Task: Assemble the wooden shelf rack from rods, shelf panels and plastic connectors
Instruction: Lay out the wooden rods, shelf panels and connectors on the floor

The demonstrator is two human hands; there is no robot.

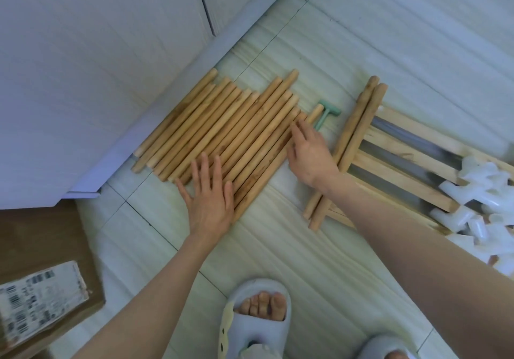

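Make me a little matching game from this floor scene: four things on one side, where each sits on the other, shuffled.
Things:
1. rods
2. green tool
3. white connectors
4. cardboard box

Places:
A. far right, by the slatted panels
B. bottom left corner
C. under the left hand
D. just beyond the right hand

Pairs: 1-C, 2-D, 3-A, 4-B

- Both forearms bare, no sleeves showing, no rings or watch visible.
- Pale lavender-grey open-toe slippers (260, 319), thick-soled; the left one carries a cream-yellow patch with dark dots.
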